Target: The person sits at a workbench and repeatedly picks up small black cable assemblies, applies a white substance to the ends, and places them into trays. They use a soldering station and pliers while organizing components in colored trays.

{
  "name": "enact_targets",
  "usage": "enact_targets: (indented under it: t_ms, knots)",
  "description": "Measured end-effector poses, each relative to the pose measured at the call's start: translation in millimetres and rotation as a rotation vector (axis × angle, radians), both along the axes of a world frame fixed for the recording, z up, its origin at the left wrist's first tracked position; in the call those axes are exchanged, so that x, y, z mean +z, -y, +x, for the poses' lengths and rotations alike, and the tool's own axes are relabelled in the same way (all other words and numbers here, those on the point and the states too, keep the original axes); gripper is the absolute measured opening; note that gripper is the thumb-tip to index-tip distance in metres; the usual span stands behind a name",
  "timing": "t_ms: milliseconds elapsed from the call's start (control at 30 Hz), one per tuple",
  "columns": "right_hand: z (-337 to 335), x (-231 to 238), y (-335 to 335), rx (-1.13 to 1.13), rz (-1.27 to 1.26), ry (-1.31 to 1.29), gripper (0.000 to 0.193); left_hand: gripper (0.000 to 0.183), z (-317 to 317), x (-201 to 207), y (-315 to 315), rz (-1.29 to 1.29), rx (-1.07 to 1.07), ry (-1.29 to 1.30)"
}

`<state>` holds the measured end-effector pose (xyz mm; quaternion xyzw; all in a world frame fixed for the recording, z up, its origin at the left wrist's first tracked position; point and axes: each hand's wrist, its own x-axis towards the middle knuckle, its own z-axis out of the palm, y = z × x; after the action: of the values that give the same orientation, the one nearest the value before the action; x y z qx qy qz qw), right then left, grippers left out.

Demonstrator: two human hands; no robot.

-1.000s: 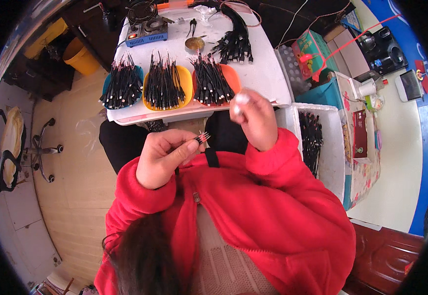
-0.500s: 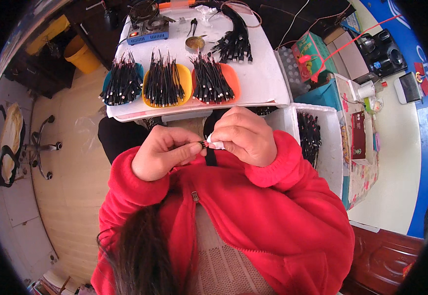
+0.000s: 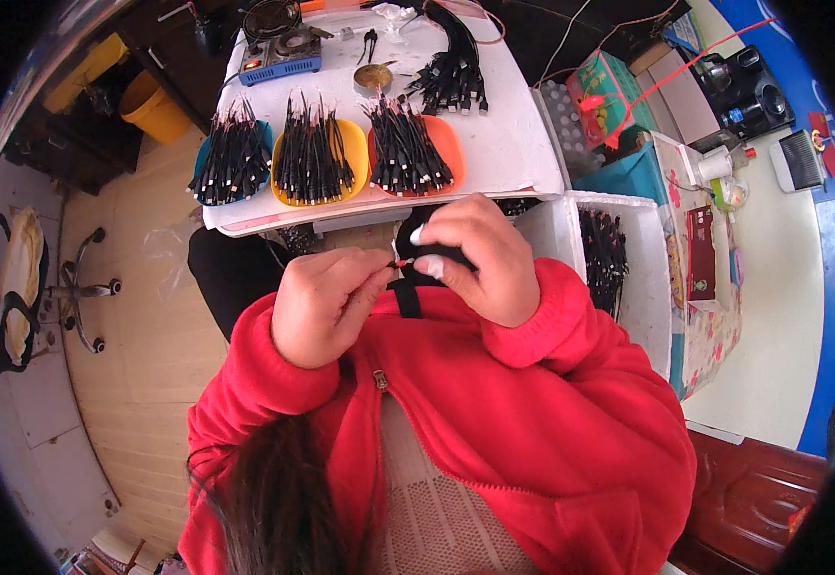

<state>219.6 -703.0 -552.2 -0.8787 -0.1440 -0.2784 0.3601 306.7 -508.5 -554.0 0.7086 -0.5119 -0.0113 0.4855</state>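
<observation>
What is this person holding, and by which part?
The left hand pinches black cable near its reddish wire ends. The right hand has thumb and forefinger parted, no hold visible.

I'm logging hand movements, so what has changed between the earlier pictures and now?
The right hand came down and left from near the orange tray to the small wires; its white-tipped fingers closed there, then parted. The left hand still pinches the wires. The trays and blue stove stayed put.
</observation>
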Motion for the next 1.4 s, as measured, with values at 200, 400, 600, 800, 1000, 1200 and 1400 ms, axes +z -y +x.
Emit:
enact_targets:
  t_ms: [200,400,600,800,1000,1200,1400]
  knots:
    - [1.0,-5.3,-1.7,0.058,-0.069,-0.021,0.013,0.014,-8.1,-1.4,-0.1,0.025,0.055,0.053]
    - [-1.3,-8.9,-0.4,0.293,0.978,-0.853,0.017,0.014,-13.5,-5.7,0.8,0.095,0.110,0.282]
    - [1.8,3.0,0.3,0.129,-0.083,0.043,0.023,0.010,-11.6,-4.3,-1.4,-0.007,0.054,-0.446]
    - [3.4,-3.9,-10.9,0.034,0.239,-0.252,0.011,0.007,-17.4,-9.4,3.2,0.034,0.207,0.181]
    - [3.2,-5.6,0.8,0.317,0.824,-0.740,0.019,0.008,-13.0,-17.5,-1.0,-0.073,0.086,-0.108]
    - [9.1,6.0,3.8,0.354,0.078,-0.158,0.019,0.013,-5.0,-15.8,-11.6,-0.136,-0.348,-1.072]
    - [4.1,2.0,5.2,0.307,-0.028,-0.017,0.014,0.011,-10.6,-21.8,-8.6,-0.195,-0.254,-1.090]
